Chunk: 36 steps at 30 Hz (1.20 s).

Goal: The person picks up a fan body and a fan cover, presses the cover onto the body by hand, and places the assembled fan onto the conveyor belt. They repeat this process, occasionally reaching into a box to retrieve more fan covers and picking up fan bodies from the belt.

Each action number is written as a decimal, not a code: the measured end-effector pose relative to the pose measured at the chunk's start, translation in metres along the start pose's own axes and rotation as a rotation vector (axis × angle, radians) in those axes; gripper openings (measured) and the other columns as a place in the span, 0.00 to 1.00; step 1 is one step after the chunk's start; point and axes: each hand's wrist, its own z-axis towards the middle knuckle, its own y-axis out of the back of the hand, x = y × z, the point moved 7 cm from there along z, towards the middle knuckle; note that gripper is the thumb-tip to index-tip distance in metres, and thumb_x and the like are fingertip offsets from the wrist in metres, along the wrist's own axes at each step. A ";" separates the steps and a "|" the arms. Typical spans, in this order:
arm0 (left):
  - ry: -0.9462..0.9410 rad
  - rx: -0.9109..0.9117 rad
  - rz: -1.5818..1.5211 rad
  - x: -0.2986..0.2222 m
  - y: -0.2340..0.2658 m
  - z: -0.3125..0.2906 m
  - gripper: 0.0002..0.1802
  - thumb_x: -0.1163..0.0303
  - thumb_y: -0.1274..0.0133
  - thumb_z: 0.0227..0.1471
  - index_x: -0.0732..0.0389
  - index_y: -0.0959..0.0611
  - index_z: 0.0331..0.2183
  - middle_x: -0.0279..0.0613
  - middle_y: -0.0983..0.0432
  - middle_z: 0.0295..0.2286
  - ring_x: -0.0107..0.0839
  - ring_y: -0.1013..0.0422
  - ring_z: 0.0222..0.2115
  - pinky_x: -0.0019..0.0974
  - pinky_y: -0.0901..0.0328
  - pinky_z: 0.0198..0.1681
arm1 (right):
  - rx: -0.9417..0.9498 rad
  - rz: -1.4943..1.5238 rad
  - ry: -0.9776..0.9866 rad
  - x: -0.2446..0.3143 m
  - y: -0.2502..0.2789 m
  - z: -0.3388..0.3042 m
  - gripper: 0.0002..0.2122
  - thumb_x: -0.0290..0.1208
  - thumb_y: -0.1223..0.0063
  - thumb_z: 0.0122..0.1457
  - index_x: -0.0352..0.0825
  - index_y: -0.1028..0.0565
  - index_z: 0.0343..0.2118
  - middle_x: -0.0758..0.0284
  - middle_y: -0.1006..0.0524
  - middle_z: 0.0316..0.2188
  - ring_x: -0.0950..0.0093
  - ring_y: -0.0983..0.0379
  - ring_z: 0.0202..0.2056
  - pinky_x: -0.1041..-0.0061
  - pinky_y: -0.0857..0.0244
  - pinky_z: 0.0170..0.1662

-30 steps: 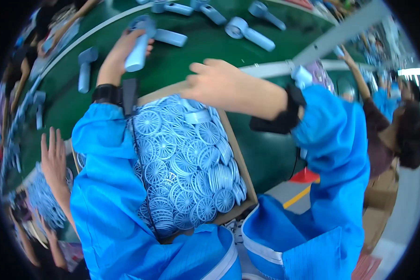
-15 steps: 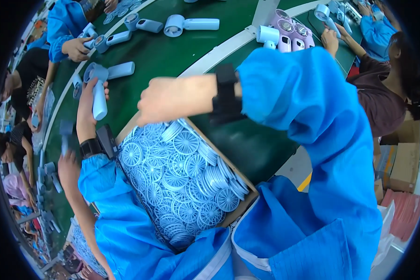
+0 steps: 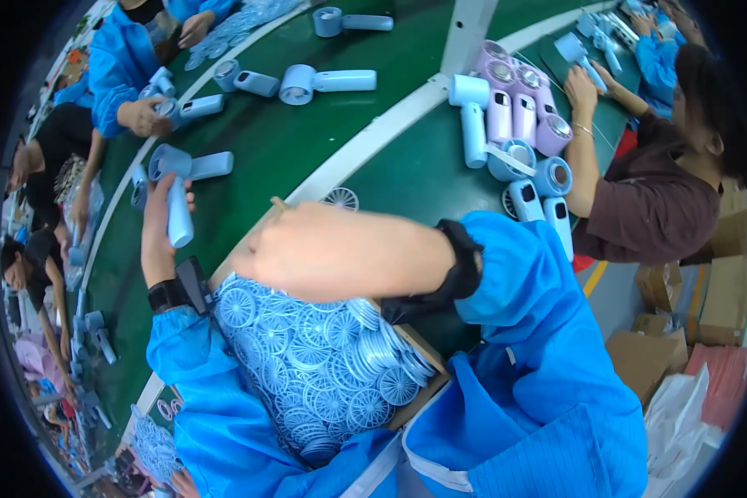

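Left hand [image 3: 158, 212] clamped round pale-blue handheld fan [image 3: 179, 220], over green work surface [image 3: 274, 141] — right hand [image 3: 286, 249] above carton [image 3: 428, 355] of blue spoked grilles [image 3: 328, 357] — fingertips hidden, cannot tell its grip

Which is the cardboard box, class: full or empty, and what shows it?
Full or nearly so: round, pale-blue grilles lie heaped across the cardboard box, hiding its bottom.

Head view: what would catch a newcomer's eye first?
Probably the box heaped with pale blue spoked discs at lower centre, with the right hand over its far part. Next, the left hand holding a light blue handheld fan at left, and the purple fans clustered at upper right.
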 end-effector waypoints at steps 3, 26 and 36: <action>-0.250 0.035 -0.101 -0.029 -0.002 -0.025 0.26 0.70 0.47 0.53 0.56 0.38 0.51 0.43 0.26 0.32 0.27 0.28 0.24 0.29 0.30 0.20 | 0.072 0.574 -0.037 -0.029 0.018 0.031 0.12 0.24 0.45 0.45 0.30 0.29 0.35 0.65 0.26 0.23 0.68 0.26 0.33 0.67 0.33 0.36; -0.800 0.092 -0.133 -0.119 -0.083 -0.155 0.49 0.79 0.40 0.42 0.56 0.49 0.61 0.48 0.33 0.44 0.28 0.27 0.32 0.28 0.29 0.25 | -0.530 1.556 -0.399 -0.076 0.015 0.034 0.12 0.27 0.45 0.56 0.30 0.30 0.41 0.65 0.26 0.36 0.73 0.26 0.38 0.68 0.28 0.45; -0.776 0.155 -0.131 -0.115 -0.085 -0.152 0.49 0.78 0.40 0.42 0.55 0.47 0.61 0.44 0.30 0.39 0.28 0.27 0.32 0.28 0.29 0.24 | -0.200 1.941 -0.249 -0.077 -0.007 0.029 0.29 0.42 0.42 0.54 0.21 0.34 0.50 0.54 0.27 0.46 0.62 0.26 0.44 0.63 0.30 0.49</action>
